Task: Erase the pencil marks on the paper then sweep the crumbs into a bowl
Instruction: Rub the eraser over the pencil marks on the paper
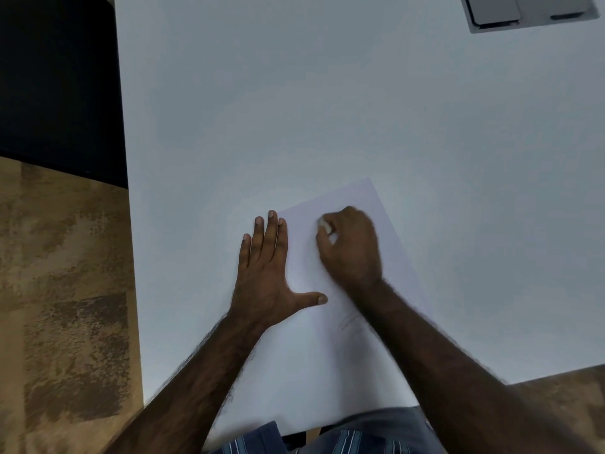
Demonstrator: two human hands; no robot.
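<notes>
**A:** From the head camera, where was your paper [343,355]?

**B:** It lay on the white table [294,109], near the edge closest to you, turned at an angle so that its far corner pointed up and to the right. Faint pencil marks [350,319] showed on it, just beside your right forearm.

**A:** And your left hand [265,273]?

**B:** You had it flat and spread, grasping nothing. The palm and the fingers pressed down along the sheet's left edge, and the thumb reached out across the paper.

**A:** What did the right hand [352,247] do?

**B:** It was curled on the upper part of the sheet, clenched around a small white eraser [325,228]. The eraser peeked out at your fingertips, touching the paper. The hand was blurred, so the exact grip was hard to read.

**A:** Anything else in that view?

**B:** A grey panel [530,11] sat set into the table's far right corner, well apart from your hands. To the left of the table you had patterned brown floor [65,290] and a dark area beyond it. I could not make out any crumbs on the sheet.
</notes>
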